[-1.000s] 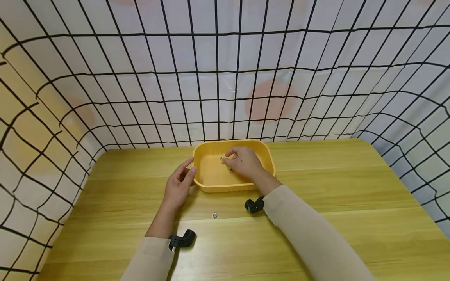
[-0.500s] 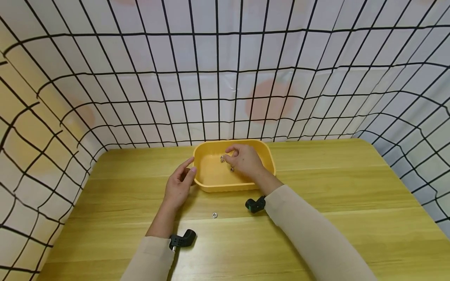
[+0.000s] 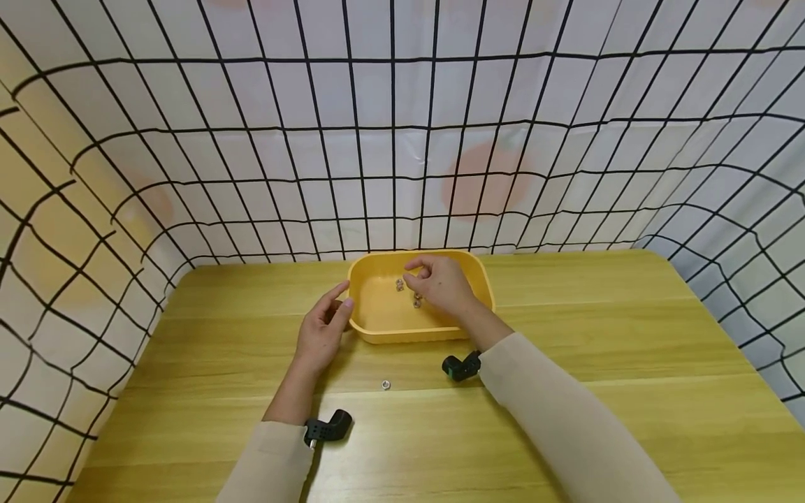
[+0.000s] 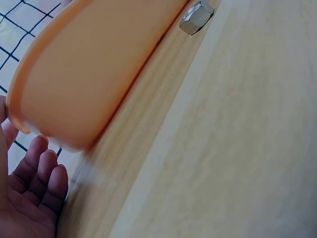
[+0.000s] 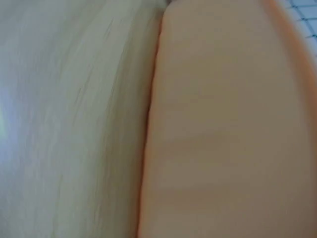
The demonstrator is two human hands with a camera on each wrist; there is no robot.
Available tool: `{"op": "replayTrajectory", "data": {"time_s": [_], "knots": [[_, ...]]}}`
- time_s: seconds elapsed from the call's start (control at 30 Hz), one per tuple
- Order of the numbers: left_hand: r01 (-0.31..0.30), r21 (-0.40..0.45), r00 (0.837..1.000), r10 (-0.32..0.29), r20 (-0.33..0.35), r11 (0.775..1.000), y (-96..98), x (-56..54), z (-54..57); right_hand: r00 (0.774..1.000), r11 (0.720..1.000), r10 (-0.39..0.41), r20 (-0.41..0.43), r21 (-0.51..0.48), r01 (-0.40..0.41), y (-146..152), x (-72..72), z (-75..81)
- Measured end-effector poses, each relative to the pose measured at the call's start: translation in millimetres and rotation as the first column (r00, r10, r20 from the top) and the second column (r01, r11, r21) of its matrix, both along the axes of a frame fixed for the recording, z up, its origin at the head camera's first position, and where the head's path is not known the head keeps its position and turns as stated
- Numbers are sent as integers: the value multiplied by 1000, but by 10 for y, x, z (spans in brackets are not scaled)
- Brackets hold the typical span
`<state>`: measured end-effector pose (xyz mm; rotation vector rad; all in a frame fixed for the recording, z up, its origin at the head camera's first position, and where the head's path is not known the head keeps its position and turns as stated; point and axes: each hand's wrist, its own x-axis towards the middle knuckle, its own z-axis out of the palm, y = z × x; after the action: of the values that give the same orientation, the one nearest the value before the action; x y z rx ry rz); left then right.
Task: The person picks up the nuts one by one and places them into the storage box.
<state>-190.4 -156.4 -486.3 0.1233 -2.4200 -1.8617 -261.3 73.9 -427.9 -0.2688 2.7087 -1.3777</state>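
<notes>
A yellow plastic tray (image 3: 377, 337) stands at the back of the table. My left hand (image 3: 319, 339) touches its left end, thumb tip at the rim; in the left wrist view the other fingers (image 4: 45, 171) are loosely bent beside the outer wall. My right hand (image 3: 443, 286) hovers inside the tray, thumb and index finger apart with nothing seen between them. Small metal hex nuts (image 3: 399, 285) lie together left of its fingertips, and more nuts (image 3: 417, 302) sit just below the hand. Its palm side is hidden. One hex nut (image 4: 196, 18) lies on the table before the tray.
The wooden table (image 3: 566, 335) reaches out on both sides of the tray. A black wire grid (image 3: 390, 154) with white sheeting behind it stands at the back and sides. Each wrist wears a black camera (image 3: 330, 426). The right wrist view shows only the tray's wall and tabletop.
My right hand has drawn slightly right, away from the left nuts, and its thumb and index finger have parted. Another nut now shows just under it. My left hand stays at the tray's end.
</notes>
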Motion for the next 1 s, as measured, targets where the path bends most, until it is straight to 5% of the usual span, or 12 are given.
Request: {"op": "replayTrajectory", "data": {"time_s": [0.23,0.4,0.57,0.87,1.0], "knots": [[3,3,999,-4,47,1000,61,75,219,993,992,103,-60,-63,-106,-39,358,183],[0,8,999,0,42,1000,35,34,93,980,976,191,-60,-93,-196,-71,700,211],[-5,9,999,5,40,1000,11,0,10,957,949,289,-15,-129,-289,-70,961,60],[2,-21,999,-1,49,1000,87,113,277,944,946,317,87,-93,-309,-15,1194,-278],[2,-15,999,-1,38,1000,68,79,190,932,943,327,155,-123,-311,5,1252,-406]]}}
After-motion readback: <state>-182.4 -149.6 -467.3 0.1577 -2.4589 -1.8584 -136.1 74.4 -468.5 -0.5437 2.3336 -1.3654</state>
